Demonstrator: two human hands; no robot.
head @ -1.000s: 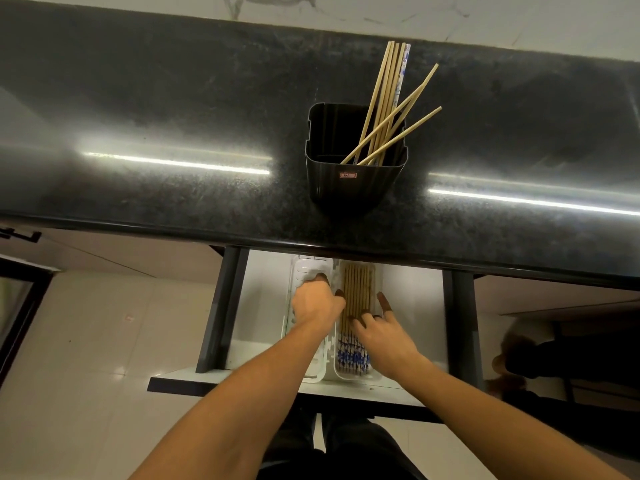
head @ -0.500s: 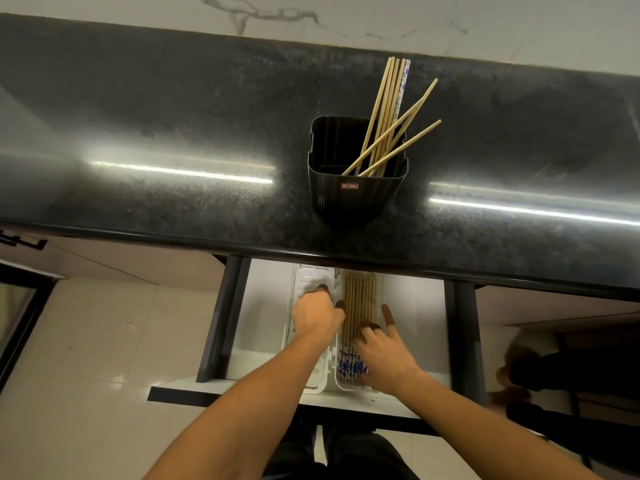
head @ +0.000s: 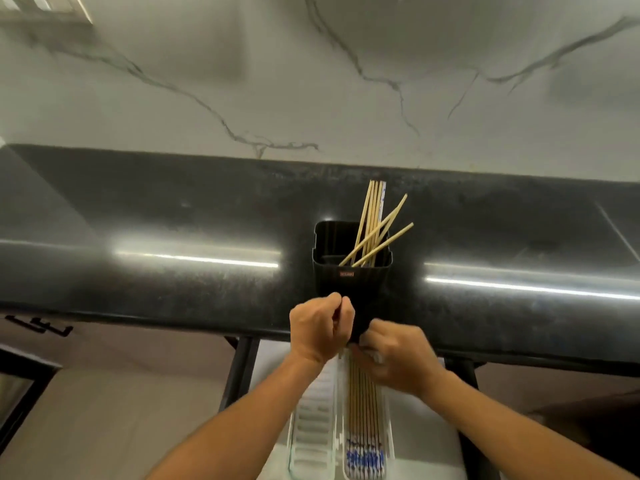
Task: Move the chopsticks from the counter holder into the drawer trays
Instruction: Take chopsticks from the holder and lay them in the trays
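A black ribbed holder (head: 350, 284) stands on the dark counter (head: 173, 216) with several bamboo chopsticks (head: 372, 220) leaning out to the right. Below the counter edge the open drawer (head: 427, 448) holds two white trays. The right tray (head: 388, 441) is filled with chopsticks (head: 363, 407) with blue patterned ends. The left tray (head: 313, 424) shows only its ribbed bottom. My left hand (head: 320, 329) hovers just below the holder with fingers curled and nothing seen in it. My right hand (head: 394, 356) is beside it over the drawer's back end, blurred by motion.
A marbled white wall (head: 311, 81) rises behind the counter. Black drawer rails (head: 240, 368) flank the drawer. A dark cabinet handle (head: 38, 325) sits at the left under the counter, and pale floor tiles lie below.
Both hands have lifted off the trays in the drawer and risen to the counter edge in front of the holder. The camera has tilted upward, so the wall shows.
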